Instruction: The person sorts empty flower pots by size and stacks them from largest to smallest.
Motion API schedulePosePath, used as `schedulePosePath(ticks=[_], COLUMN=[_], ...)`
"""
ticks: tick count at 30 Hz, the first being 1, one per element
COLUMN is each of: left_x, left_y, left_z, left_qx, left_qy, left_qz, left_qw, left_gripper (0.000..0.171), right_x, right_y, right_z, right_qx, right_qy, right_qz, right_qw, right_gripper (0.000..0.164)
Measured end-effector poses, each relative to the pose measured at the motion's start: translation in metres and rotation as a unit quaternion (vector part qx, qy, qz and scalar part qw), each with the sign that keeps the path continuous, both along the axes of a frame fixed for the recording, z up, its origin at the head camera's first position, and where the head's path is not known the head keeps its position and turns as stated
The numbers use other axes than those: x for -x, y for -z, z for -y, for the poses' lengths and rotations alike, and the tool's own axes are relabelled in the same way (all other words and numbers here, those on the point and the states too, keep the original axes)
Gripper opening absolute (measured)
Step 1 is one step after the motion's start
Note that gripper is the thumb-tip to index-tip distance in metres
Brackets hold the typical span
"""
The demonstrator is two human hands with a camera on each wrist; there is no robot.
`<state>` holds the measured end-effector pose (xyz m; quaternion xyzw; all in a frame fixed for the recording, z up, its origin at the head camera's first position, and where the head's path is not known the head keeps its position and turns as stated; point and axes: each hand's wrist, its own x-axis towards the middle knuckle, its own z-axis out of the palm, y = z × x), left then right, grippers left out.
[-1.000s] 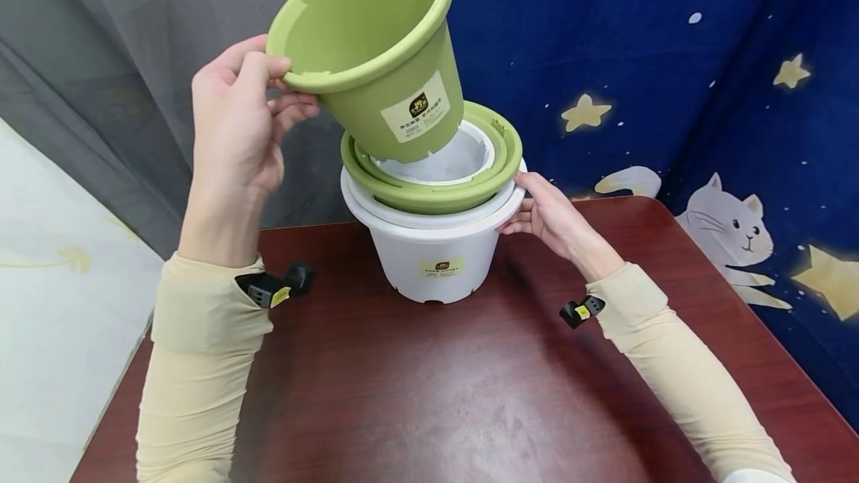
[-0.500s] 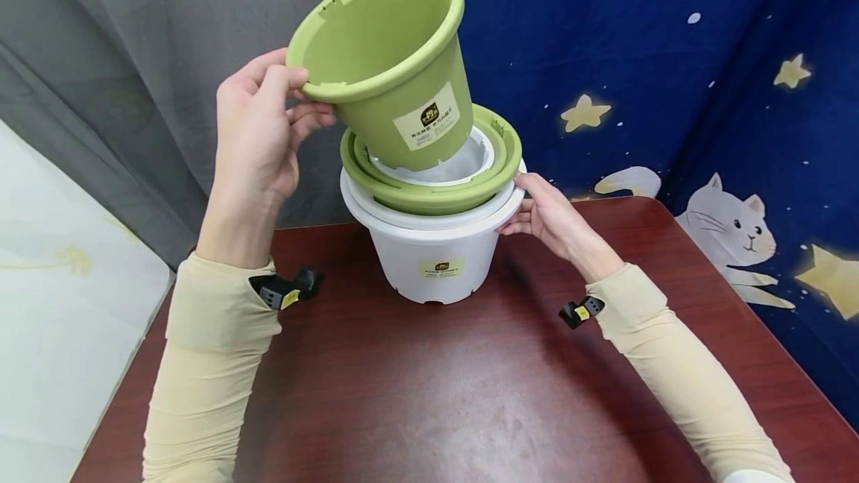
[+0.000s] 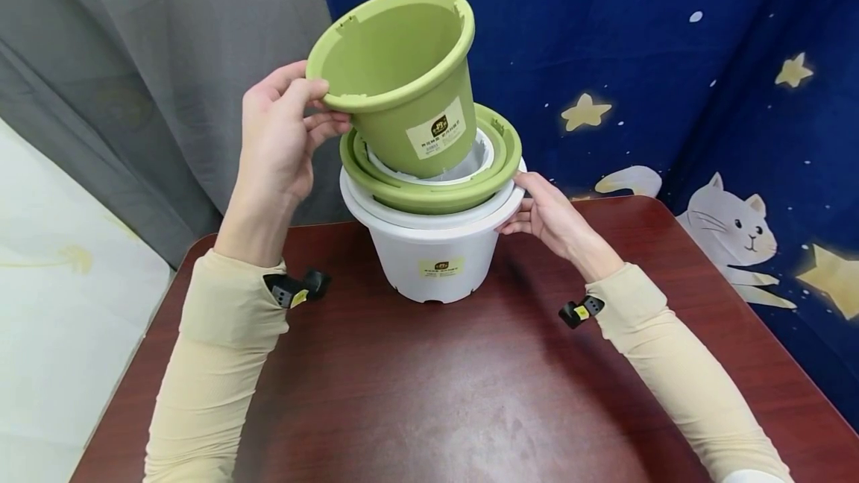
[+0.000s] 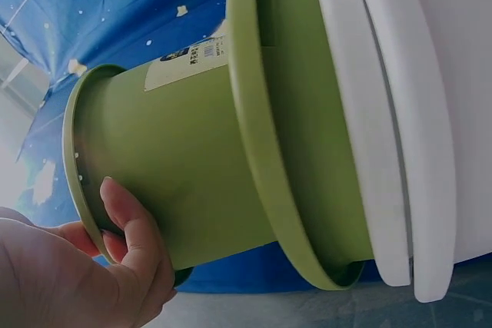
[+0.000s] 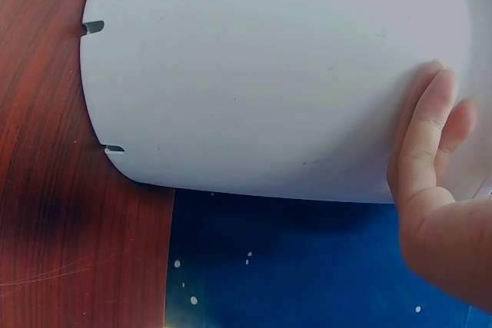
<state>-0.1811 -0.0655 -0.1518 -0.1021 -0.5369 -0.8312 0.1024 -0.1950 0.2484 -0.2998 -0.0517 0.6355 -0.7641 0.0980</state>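
My left hand [image 3: 278, 133] pinches the left rim of a small green flowerpot [image 3: 429, 114], thumb over the edge and fingers beneath. The pot tilts, its base inside the white inner pot [image 3: 478, 162] at the top of a nested stack. Around that one sits a larger green pot [image 3: 429, 200], set within white pots whose outermost, a big white flowerpot [image 3: 436, 259], stands on the table. With thumb on the rim and fingers under it, my right hand [image 3: 550, 215] grips this outer pot. In the right wrist view those fingers [image 5: 427, 128] lie against its white wall.
A reddish-brown wooden table [image 3: 429, 393] carries the stack near its back edge. Behind hang a grey curtain [image 3: 168, 58] and a blue curtain [image 3: 637, 58] with stars and a cat. A pale panel [image 3: 60, 282] borders the left side.
My left hand has moved right and down with the small green pot, lowering its base further into the stack. My right hand and the lower pots have stayed put.
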Motion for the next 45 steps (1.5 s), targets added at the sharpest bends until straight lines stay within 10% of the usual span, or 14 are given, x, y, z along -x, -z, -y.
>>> schedulePosePath(ticks=[45], left_x=[0.01], left_y=[0.02], left_z=[-0.013], left_qx=[0.081], left_qy=[0.039], left_qz=[-0.004], left_qw=[0.9959], left_gripper=[0.033], right_x=[0.0], right_y=[0.0], right_z=[0.0], right_qx=[0.001], right_qy=[-0.004], right_qz=[0.002], right_qw=[1.0], right_gripper=[0.025])
